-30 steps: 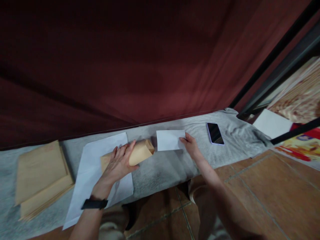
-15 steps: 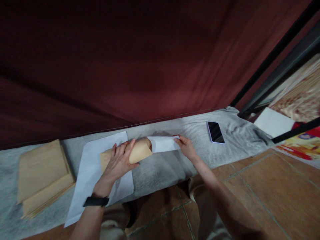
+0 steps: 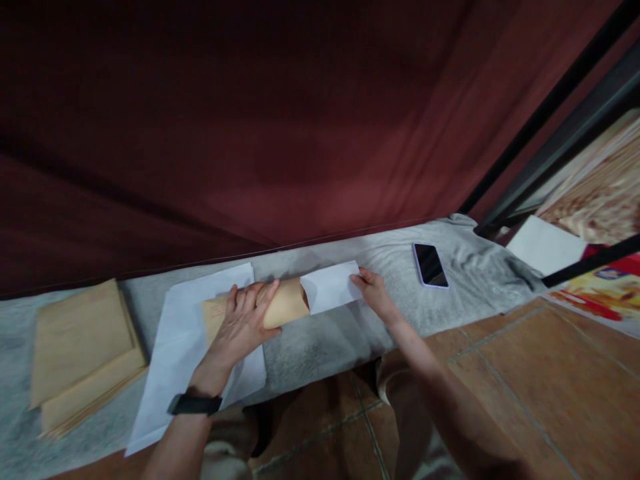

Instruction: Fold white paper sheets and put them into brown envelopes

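Observation:
A brown paper envelope lies with its mouth toward the right, partly over white paper sheets. My left hand is wrapped over the envelope, thumb on the near side and fingers on the far side. Out of the mouth sticks a folded white paper, its left end hidden inside. My right hand pinches the right end of that paper between thumb and fingers.
A stack of brown envelopes lies at the left on the grey cloth. Right of my hands rests a phone. A dark red curtain hangs behind, and black metal bars stand at the right.
The envelope's mouth, gaping and bent before, now lies flatter. The white paper shows a broader face and tilts up a little toward the right. Both hands keep their hold.

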A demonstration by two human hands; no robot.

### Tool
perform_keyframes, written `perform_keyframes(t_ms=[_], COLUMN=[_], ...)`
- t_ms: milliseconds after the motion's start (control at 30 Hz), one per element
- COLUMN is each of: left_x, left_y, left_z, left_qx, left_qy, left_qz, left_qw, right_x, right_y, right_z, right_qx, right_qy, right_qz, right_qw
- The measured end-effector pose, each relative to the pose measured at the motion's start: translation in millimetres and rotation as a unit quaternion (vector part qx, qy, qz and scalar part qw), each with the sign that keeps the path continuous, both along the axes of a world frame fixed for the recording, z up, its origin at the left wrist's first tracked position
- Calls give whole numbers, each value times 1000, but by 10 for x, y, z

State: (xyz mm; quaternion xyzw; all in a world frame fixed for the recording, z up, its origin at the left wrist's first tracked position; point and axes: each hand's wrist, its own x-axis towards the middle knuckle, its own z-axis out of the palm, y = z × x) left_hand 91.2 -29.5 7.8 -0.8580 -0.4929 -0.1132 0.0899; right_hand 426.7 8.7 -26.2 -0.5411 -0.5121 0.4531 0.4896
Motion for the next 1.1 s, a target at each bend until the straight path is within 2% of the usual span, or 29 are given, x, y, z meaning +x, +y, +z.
perform_keyframes(t_ms=[133,367,600,800,1100], left_x=[7,16,48,95,162], left_y=[8,20,28,21,34], left_z=[-35,-87,-68,-17,-58], left_qx=[-31,-70,-54,2,20], left_qy=[-21,-42,-53,-40,-43], left_qz=[-2,-8,1,-6,-31], left_qw=[999,997,997,999,998], right_x=[9,-7,-97,-141,-318], right_y=[-11,-109,-118,-125,-173], right_z=[67,262,198,141,25], right_qx=[13,95,89,51,-40], right_qy=[-22,-125,-113,-112,9], right_qz=[-15,-40,-32,-4,69], right_qw=[1000,987,989,992,997])
